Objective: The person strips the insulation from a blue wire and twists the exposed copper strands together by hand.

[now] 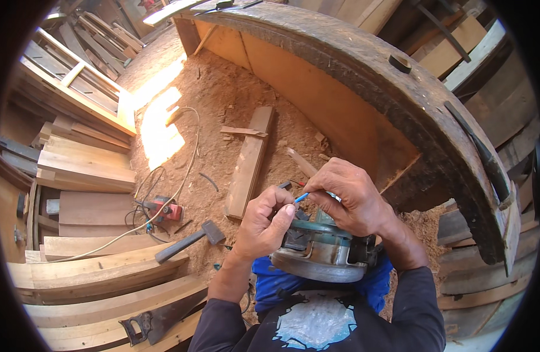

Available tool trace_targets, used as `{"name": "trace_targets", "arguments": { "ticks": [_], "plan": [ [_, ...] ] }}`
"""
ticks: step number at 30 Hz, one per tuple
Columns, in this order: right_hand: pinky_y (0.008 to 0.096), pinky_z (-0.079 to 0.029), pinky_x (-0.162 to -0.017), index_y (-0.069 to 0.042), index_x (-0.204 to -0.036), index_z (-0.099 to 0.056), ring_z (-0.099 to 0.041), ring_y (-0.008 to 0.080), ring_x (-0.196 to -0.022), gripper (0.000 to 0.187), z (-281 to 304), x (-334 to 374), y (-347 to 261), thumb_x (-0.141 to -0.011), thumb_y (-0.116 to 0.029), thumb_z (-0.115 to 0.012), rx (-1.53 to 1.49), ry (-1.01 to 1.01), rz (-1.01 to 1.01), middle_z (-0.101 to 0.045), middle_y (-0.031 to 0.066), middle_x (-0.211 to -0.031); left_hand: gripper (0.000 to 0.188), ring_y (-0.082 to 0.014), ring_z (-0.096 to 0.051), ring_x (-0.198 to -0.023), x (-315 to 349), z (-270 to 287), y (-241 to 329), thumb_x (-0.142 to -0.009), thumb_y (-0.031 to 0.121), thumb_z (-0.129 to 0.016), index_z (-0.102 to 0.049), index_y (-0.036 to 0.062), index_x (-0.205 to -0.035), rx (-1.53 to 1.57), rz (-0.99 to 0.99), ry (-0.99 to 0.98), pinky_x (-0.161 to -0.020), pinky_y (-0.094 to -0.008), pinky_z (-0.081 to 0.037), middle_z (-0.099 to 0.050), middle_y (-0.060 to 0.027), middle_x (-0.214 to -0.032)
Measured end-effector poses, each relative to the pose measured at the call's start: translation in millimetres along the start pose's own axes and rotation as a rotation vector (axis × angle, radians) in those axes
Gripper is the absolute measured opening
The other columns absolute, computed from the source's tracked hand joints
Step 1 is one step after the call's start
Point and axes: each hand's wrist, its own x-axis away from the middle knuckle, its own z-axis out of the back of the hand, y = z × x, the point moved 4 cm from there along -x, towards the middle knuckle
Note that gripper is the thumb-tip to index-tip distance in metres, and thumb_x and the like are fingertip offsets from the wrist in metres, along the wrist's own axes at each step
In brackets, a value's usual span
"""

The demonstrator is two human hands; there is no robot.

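Between my two hands runs a thin blue strand (302, 198) that looks like a piece of wire. My left hand (263, 220) is closed, its thumb and forefinger pinching one end. The other end is pinched by the fingertips of my right hand (349, 196), just to the right. Below both hands a router (322, 258), with a green body and a round metal base, rests on my lap over blue trousers. My hands and wrists hide part of it. A small red and dark tip shows just beyond the strand; I cannot make out what it belongs to.
A hammer (193, 239) and a red power tool (166, 208) with a looping cord lie at the left. Planks (251, 164) lie on sawdust ahead. A handsaw (158, 322) rests on stacked boards, lower left. A worn wooden bench (364, 53) curves along the right.
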Motion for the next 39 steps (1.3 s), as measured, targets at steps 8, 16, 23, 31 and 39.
{"name": "trace_targets", "arguments": {
  "ticks": [8,16,23,31,39],
  "plan": [
    [0.0401,-0.051,-0.076,-0.009,-0.114,-0.072,-0.063,0.0292,-0.098,0.038,5,-2,-24,-0.078,-0.001,-0.077,0.25,0.039,0.115,-0.067,0.0076,-0.103,0.008,-0.0054,-0.048,-0.068,-1,1,2,-0.099,0.007,-0.06,-0.06,0.001,-0.093,-0.087,-0.054,0.001,-0.061,-0.0253,-0.042,-0.056,0.0004,-0.078],
    [0.0441,-0.045,-0.065,-0.005,-0.096,-0.063,-0.055,0.0293,-0.075,0.023,-8,-4,-15,-0.076,-0.01,-0.073,0.216,-0.251,0.16,-0.059,0.0092,-0.085,0.01,-0.0095,-0.052,-0.066,-1,-2,1,-0.097,0.006,-0.063,-0.063,-0.0016,-0.09,-0.169,-0.006,-0.032,-0.059,-0.0289,-0.043,-0.057,-0.0054,-0.072],
    [0.042,-0.042,-0.063,-0.005,-0.089,-0.057,-0.05,0.0295,-0.068,0.021,-13,-11,-18,-0.072,-0.007,-0.068,0.077,-0.313,0.188,-0.053,0.0076,-0.08,0.012,-0.0222,-0.051,-0.067,-1,3,-13,-0.089,0.01,-0.066,-0.061,0.0007,-0.083,-0.111,-0.118,-0.157,-0.063,-0.0374,-0.04,-0.051,-0.0084,-0.072],
    [0.0392,-0.041,-0.063,-0.006,-0.083,-0.055,-0.047,0.0262,-0.066,0.021,-17,-8,-4,-0.07,-0.005,-0.071,0.035,-0.285,0.228,-0.05,0.0054,-0.078,0.012,-0.0233,-0.051,-0.07,-5,6,-13,-0.088,0.013,-0.065,-0.061,0.0043,-0.081,-0.051,-0.063,-0.206,-0.066,-0.0379,-0.039,-0.051,-0.0071,-0.074],
    [0.039,-0.041,-0.062,-0.006,-0.077,-0.053,-0.047,0.0257,-0.064,0.019,-17,-6,5,-0.071,-0.003,-0.071,0.021,-0.254,0.197,-0.047,0.0061,-0.074,0.013,-0.0218,-0.051,-0.07,-12,8,-18,-0.089,0.014,-0.065,-0.062,0.0049,-0.081,-0.061,-0.079,-0.231,-0.065,-0.0366,-0.039,-0.052,-0.0057,-0.074]
  ]
}}
